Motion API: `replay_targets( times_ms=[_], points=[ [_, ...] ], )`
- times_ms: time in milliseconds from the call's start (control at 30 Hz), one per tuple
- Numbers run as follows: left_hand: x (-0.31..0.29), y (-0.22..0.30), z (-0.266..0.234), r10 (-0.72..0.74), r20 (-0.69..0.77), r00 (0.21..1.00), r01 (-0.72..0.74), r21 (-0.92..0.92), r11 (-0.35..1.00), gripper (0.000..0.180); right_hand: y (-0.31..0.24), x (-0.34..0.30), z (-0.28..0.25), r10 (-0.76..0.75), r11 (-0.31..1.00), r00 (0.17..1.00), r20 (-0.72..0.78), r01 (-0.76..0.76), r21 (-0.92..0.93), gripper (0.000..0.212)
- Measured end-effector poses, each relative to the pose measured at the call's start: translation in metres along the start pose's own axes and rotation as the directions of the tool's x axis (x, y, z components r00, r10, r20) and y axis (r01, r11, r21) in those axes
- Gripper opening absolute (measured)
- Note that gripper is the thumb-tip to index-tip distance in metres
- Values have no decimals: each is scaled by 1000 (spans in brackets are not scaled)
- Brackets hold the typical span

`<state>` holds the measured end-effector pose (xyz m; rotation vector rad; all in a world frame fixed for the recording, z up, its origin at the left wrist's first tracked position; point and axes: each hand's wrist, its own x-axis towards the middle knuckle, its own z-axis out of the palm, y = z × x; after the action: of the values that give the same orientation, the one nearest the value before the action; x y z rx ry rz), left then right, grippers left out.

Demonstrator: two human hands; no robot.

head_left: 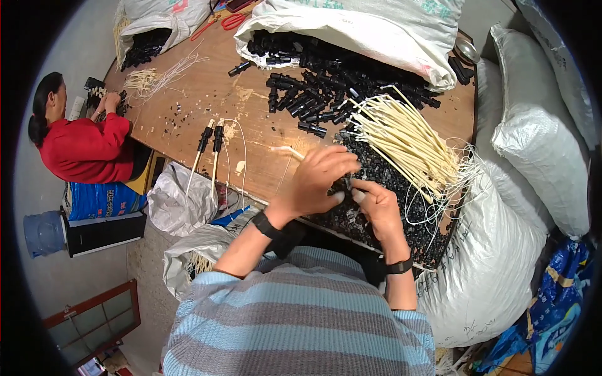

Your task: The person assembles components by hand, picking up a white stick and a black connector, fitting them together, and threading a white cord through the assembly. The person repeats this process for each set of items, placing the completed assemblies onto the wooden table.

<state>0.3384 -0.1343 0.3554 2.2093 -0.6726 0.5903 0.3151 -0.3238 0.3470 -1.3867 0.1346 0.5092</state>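
My left hand [318,178] is closed, its fingers reaching to the right over the near edge of the table. From beside its knuckles sticks out the end of a cream rod [290,150] with a thin white string. Close against it, my right hand [381,210] pinches thumb and finger together at a tiny dark piece, too hidden to name. Both hands are above a heap of small black pieces [411,237]. A bundle of cream rods [407,141] with white strings lies just beyond my right hand. Two rods with black sleeves [204,139] rest at the table's edge to the left.
Many black tubular fittings [313,103] spill from a white woven sack [351,31] at the back. Full white sacks [483,269] crowd the right side. Red-handled scissors [233,21] lie at the far edge. A co-worker in a red sweater [88,147] works at the left.
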Motion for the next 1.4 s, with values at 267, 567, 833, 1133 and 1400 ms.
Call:
replay_targets(
  times_ms=[267, 567, 833, 1133, 1400],
  points=[
    [-17, -11, 5, -135, 433, 891, 234, -183, 955, 44, -11, -13, -7, -121, 979, 993, 5, 118, 166, 21],
    [-14, -4, -4, -196, 331, 923, 196, 34, 980, 31, -16, -19, 1, -515, 259, 835, 191, 364, -895, 24],
    [-24, -13, -7, -245, 275, 930, 270, -57, 961, 28, -9, -11, -1, -559, 258, 779, 286, 491, -832, 25],
    [-18, -5, -11, -254, 302, 919, 284, -60, 957, 24, 2, -13, -2, -665, 157, 685, 297, 517, -841, 40],
    [-15, 0, -13, -328, 242, 913, 330, 35, 943, 19, -1, -9, 3, -680, 49, 634, 368, 540, -840, 45]
  ],
)
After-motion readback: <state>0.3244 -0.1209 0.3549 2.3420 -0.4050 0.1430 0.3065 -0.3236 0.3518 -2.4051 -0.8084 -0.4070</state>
